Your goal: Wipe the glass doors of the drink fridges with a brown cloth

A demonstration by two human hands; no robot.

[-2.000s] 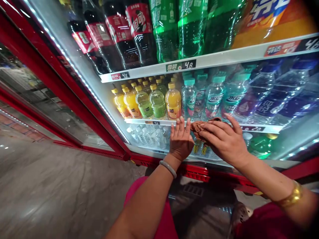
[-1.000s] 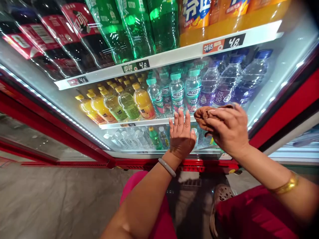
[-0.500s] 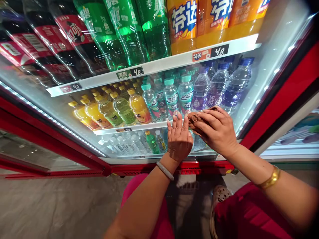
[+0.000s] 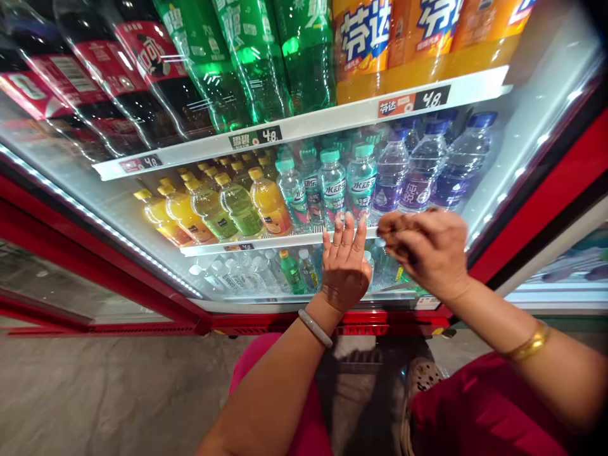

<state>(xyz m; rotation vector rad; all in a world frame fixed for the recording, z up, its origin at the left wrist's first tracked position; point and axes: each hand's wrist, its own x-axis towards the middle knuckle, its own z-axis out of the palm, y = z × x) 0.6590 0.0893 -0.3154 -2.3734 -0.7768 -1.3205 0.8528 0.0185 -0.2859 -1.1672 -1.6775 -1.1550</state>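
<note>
Fingers outstretched, my left hand [image 4: 346,259] lies flat in front of the middle shelf's edge, seemingly against the cooler's glass door. My right hand [image 4: 430,250], blurred by motion, is closed around a bunched brown cloth [image 4: 393,233] just to the right of it. Beyond my fingertips stand turquoise-capped drink bottles [image 4: 361,180]. Clear water bottles [image 4: 412,177] with blue caps are behind and above the cloth. White shelf edge strip [image 4: 285,240] passes behind both hands.
Large cola [image 4: 156,69], green [image 4: 256,63] and orange soda bottles [image 4: 363,41] fill the upper shelf. Yellow juice bottles [image 4: 268,202] stand at middle left. A red frame [image 4: 536,183] borders the cooler. My knees and one clog [image 4: 424,377] are below, over the grey floor [image 4: 118,392].
My right hand with the brown cloth has moved a little to the right, away from my left hand. My left hand stays flat, almost in place. The view has shifted slightly.
</note>
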